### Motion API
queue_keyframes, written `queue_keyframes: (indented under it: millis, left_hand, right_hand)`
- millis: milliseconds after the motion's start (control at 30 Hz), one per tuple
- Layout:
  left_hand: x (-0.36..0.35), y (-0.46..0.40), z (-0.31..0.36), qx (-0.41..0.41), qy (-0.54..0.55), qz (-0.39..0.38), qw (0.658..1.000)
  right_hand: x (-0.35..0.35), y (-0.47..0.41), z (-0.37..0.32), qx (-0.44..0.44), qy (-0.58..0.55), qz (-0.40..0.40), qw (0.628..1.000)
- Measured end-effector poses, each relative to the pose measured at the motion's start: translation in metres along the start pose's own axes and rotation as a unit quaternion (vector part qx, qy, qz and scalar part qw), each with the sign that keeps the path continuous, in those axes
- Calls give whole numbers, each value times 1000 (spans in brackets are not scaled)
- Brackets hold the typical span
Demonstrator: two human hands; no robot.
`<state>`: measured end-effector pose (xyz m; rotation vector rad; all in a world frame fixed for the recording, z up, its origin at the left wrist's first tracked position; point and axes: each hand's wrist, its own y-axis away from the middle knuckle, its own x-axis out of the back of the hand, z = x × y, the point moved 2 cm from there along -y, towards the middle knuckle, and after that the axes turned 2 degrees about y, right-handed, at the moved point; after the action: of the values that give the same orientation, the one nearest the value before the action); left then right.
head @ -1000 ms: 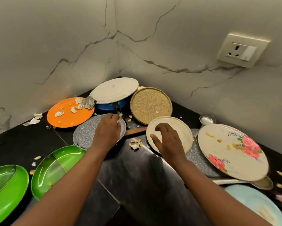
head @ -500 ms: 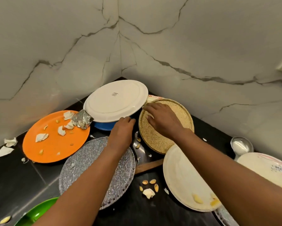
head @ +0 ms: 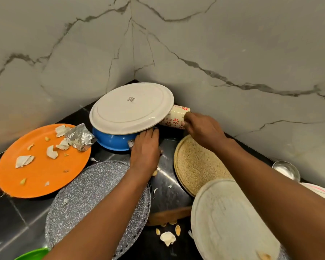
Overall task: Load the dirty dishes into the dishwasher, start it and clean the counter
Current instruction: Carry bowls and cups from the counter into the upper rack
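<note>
One floral cup (head: 176,117), on its side in the counter corner under the rim of one upturned white plate (head: 131,107); right hand (head: 205,128) fingers curled round it. Left hand (head: 145,149) fingertips at one blue bowl (head: 113,140), grasp unclear. One orange plate (head: 43,162), one speckled tray (head: 94,201), one foil scrap (head: 81,136). Black counter (head: 22,218); veined marble walls (head: 233,53).

A round white plate (head: 131,107) is lying upside down atop a blue bowl (head: 113,141), and a floral-patterned cup (head: 174,117) is lying tipped beside its rim.
</note>
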<state>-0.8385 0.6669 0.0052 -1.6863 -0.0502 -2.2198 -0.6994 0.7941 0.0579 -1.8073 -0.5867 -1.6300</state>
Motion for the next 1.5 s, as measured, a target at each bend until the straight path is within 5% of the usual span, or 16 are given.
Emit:
queue_keyframes:
  millis: [167,300,533,700,800,1100,1500]
  left_hand:
    - [-5,-5,5,-37,-23,-63,997]
    - [-5,-12,8,-36,-32,-101,994]
    - [-16,-4,38,-42,-188,-100,976]
    - [3,-10,38,-47,-152,-144,977]
    - [15,0,40,-33,-116,-158,980]
    - [37,52,61,8,49,-44,998]
    - [67,164,97,7,31,32,999]
  right_hand:
    - [-3,-14,3,-30,27,60,997]
    - [-20,-38,-13,19,19,-68,997]
    - [-25,-40,-10,4,61,-56,997]
    - [7,-14,24,-98,-3,-55,994]
    - [28,13,43,-172,-155,14,973]
    - [49,117,21,-228,-397,147,877]
    - [83,269,-9,-183,-441,185,859]
